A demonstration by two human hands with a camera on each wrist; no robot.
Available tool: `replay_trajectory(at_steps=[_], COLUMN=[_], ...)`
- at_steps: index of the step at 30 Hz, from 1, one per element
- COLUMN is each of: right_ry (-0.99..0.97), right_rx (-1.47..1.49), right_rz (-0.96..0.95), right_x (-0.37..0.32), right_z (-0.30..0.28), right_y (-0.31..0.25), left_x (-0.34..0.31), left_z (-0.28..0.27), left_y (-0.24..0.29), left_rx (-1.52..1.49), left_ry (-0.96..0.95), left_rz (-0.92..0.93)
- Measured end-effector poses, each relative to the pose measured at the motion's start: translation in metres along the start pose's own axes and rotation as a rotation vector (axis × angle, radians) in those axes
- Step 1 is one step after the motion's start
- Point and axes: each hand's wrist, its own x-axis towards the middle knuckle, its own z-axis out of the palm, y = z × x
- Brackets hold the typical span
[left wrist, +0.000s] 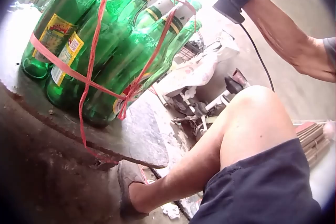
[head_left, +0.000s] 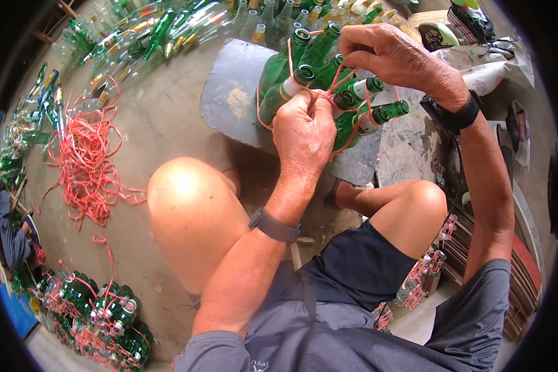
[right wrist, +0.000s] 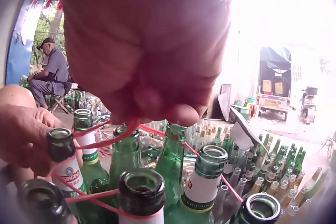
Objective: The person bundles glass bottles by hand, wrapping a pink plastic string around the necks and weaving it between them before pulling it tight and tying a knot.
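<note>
A bundle of green glass beer bottles [head_left: 279,77] stands upright on a grey slab [head_left: 229,118], bound by red plastic twine [left wrist: 88,80] around the sides and across the necks. At the near side of the necks, my left hand [head_left: 305,131] pinches the twine between thumb and fingers where several strands meet. Higher and to the right, the curled fingers of my right hand [head_left: 394,57] grip a strand that runs down to that meeting place. In the right wrist view, the right hand [right wrist: 147,40] hangs over the bottle mouths, its palm hiding part of the bundle.
Loose red twine [head_left: 87,161] lies heaped on the floor at left. Tied bottle bundles [head_left: 99,316] stand at lower left. Many loose bottles [right wrist: 283,166] cover the floor beyond the slab. Another person [right wrist: 50,71] sits on a stool farther off. Wooden boards [head_left: 496,260] lie at right.
</note>
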Motion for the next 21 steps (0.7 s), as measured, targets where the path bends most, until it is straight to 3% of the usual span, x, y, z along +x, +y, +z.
replay_trajectory(at_steps=[5, 21], right_ry=[0.143, 0.097], right_rx=[-0.114, 0.06], right_rz=[-0.159, -0.017], right_x=[0.006, 0.018], right_z=[0.015, 0.029], right_y=[0.019, 0.042], left_x=[0.0, -0.001], left_z=[0.002, 0.005], left_y=[-0.005, -0.004], left_rx=[-0.036, 0.107], left_ry=[-0.004, 0.019], left_rz=[-0.024, 0.023])
